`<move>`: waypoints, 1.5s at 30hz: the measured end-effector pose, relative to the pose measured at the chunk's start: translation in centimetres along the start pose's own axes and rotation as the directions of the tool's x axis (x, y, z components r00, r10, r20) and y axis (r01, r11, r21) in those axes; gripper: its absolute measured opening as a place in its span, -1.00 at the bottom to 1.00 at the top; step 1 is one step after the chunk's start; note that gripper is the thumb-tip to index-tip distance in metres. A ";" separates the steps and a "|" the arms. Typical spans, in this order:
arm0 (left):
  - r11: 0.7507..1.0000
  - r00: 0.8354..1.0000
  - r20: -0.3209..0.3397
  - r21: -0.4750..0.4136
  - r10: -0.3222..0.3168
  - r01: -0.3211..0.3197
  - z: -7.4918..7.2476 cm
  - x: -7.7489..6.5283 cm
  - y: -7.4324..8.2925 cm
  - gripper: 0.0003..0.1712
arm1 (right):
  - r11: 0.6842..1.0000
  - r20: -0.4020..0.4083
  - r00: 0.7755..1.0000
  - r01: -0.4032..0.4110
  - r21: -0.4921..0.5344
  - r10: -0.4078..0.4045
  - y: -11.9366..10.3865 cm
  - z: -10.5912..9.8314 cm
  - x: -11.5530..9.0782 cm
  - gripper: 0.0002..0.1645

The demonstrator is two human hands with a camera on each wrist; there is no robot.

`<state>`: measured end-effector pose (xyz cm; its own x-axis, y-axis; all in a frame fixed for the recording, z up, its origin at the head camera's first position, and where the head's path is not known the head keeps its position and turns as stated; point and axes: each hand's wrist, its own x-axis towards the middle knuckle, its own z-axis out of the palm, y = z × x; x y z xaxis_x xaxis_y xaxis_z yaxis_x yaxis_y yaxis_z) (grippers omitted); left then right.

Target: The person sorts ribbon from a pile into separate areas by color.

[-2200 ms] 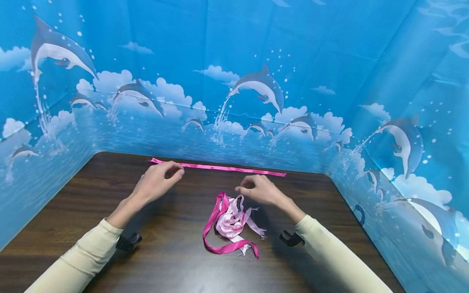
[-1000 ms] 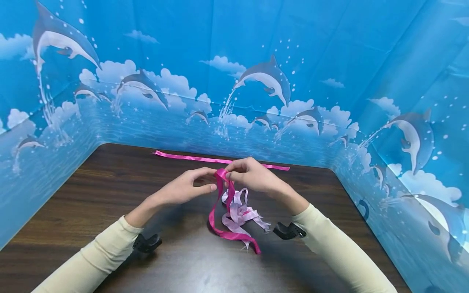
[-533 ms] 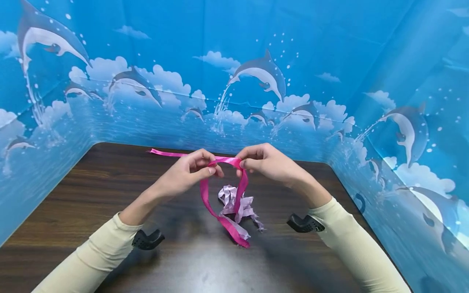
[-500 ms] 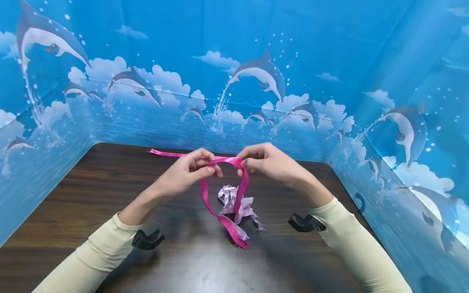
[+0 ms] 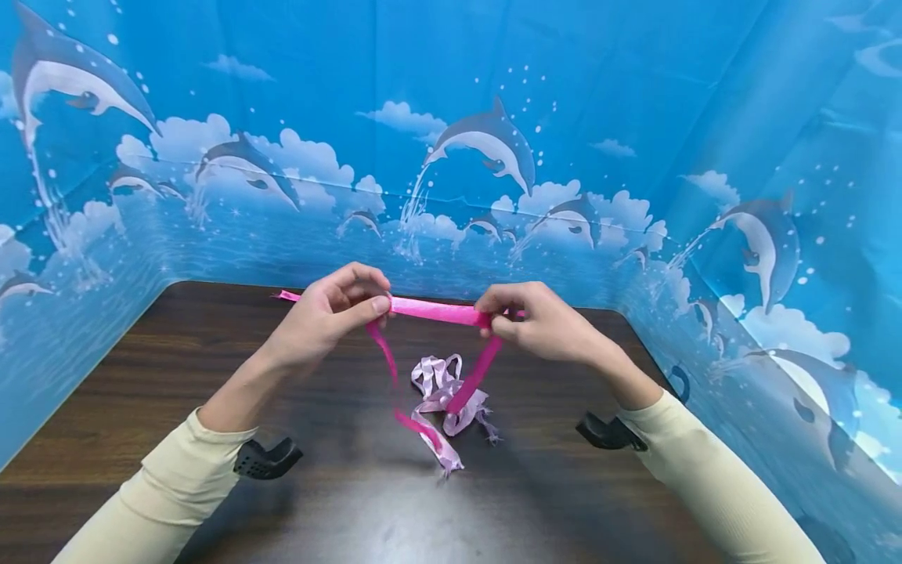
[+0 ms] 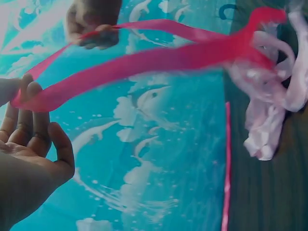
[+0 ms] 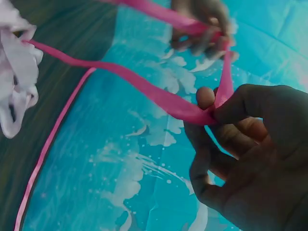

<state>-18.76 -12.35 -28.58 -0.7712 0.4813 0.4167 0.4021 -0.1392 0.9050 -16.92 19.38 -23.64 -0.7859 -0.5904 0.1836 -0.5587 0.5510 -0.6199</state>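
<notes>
- Head view: the left hand [image 5: 320, 313] pinches the magenta ribbon [image 5: 437, 310] between thumb and fingers. In the left wrist view, the little finger stands apart from the others.
- The right hand [image 5: 535, 321] pinches the same ribbon between thumb and forefinger. In the right wrist view, the ribbon folds sharply at this grip.
- Ribbon position: the middle span runs nearly straight between the hands, raised above the table [image 5: 141, 407]. One tail slopes down from each hand. The left tail is partly blurred; its lower end lies over a pale strand. The right tail runs down to the pale ribbon pile [image 5: 461, 421].
- Clearance: the hands are well apart, and the raised span bridges the gap. The pile rests on the table below and to the near side of the span. Wood surface extends left, right and near of the pile.
- Pile layout: loops face the far side; frayed ends point near and right.
- Far edge: a pink strip [image 5: 289, 296] lies along it, partly hidden behind the hands and span. Both far table corners are rounded.
- Outer limits: a blue backdrop [image 5: 423, 63] printed with dolphins and clouds stands along the far edge and both side edges.
- Forearms: cream sleeves [image 5: 158, 486] enter from the near side, each with a black wrist mount [image 5: 269, 460].
</notes>
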 end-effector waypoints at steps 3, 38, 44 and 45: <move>0.996 0.998 0.019 0.065 0.063 -0.064 -0.3 -0.1 0.9 -0.74 | 0.990 -0.052 0.996 0.071 -0.120 -0.078 0.5 0.2 -0.4 -0.75; 0.825 0.916 -0.339 0.439 -0.215 0.356 -11.4 -2.3 -1.0 -0.43 | 0.945 -0.046 0.944 -0.325 0.032 0.326 14.9 -4.5 -7.7 -0.76; 0.751 0.884 -0.376 0.489 -0.277 0.444 -14.8 -2.8 -3.6 -0.34 | 0.943 -0.075 0.942 -0.323 0.075 0.328 17.3 -4.8 -7.7 -0.80; 0.741 0.879 -0.382 0.494 -0.285 0.455 -15.4 -2.9 -4.0 -0.32 | 0.941 -0.083 0.939 -0.327 0.090 0.334 17.7 -4.9 -7.6 -0.81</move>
<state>-25.71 -26.51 -32.13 -0.9811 0.1325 0.1409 0.1907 0.5430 0.8178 -22.09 36.51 -32.27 -0.9465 -0.3213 0.0290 -0.2451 0.6578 -0.7122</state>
